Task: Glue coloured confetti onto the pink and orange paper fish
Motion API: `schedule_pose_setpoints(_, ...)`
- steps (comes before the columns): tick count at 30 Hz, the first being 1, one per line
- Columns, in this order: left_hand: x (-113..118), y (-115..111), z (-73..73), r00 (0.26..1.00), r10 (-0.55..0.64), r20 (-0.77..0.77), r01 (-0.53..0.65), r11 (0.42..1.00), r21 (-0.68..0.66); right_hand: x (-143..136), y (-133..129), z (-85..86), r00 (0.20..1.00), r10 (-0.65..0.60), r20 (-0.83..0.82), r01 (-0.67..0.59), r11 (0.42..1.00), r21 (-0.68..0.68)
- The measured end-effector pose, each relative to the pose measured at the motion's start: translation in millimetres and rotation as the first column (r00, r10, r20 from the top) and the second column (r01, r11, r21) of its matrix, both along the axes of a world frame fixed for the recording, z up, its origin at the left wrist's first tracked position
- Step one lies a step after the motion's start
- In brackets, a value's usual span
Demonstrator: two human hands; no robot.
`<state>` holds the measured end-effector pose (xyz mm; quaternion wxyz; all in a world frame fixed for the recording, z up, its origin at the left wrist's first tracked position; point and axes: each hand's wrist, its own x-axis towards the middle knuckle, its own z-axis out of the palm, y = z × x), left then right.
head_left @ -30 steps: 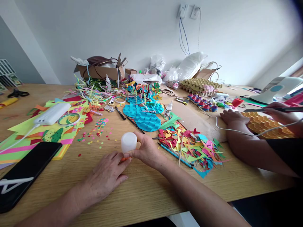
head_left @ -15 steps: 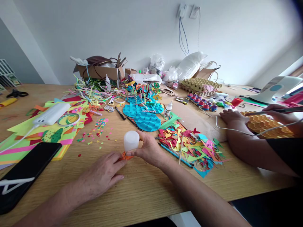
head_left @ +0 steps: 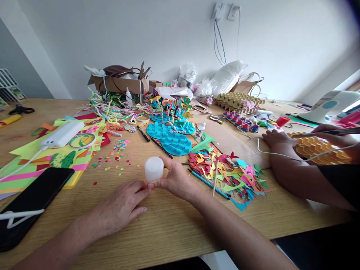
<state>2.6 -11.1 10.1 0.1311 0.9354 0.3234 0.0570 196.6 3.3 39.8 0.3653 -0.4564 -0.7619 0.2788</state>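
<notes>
My right hand (head_left: 176, 178) is closed around a translucent white bottle (head_left: 153, 169), held flat end up over the table. The bottle's lower end is hidden behind my fingers. Right below it, a small orange paper piece (head_left: 152, 187) shows only in slivers. My left hand (head_left: 126, 200) lies low on the wood, its fingertips pinching that orange piece at the left edge. Thumb and forefinger of both hands almost meet there. Beyond them stands a blue paper-covered base (head_left: 176, 144) with small colourful figures (head_left: 171, 108) on it.
Paper scraps (head_left: 225, 172) and blue pencils (head_left: 209, 183) lie to the right; confetti (head_left: 120, 145), coloured sheets (head_left: 78, 170), a power bank (head_left: 62, 134) and a black phone (head_left: 36, 202) to the left. A glue bottle (head_left: 200, 129) stands behind. Another person's hand (head_left: 279, 140) rests at right.
My right hand has shifted the white bottle slightly left and now covers more of the orange paper. My left hand has stayed almost where it was.
</notes>
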Motion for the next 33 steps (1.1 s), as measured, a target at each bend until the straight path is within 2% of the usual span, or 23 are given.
schedule_pose_setpoints(3,-0.3,0.1,0.1,1.0,0.002,-0.002,-0.002,1.0,-0.004,0.2,0.1,-0.6,1.0,-0.029,-0.008,0.029,1.0,-0.001)
schedule_pose_setpoints(11,2.0,0.1,5.1,1.0,0.008,-0.005,-0.008,1.0,-0.012,-3.5,-0.9,0.5,0.998,0.053,-0.03,-0.053,0.999,-0.01)
schedule_pose_setpoints(17,1.4,-0.9,4.4,1.0,0.008,-0.02,-0.008,1.0,-0.007,-1.8,-1.0,2.6,1.0,-0.018,-0.003,0.018,1.0,0.002)
schedule_pose_setpoints(22,1.2,-0.3,3.3,1.0,0.012,-0.028,-0.012,1.0,-0.005,-1.1,-0.6,1.6,0.997,0.074,-0.011,-0.074,0.997,0.019)
schedule_pose_setpoints(33,2.0,-0.4,5.9,1.0,-0.008,-0.017,0.008,1.0,0.018,4.9,1.7,4.3,0.998,0.01,0.066,-0.01,1.0,0.005)
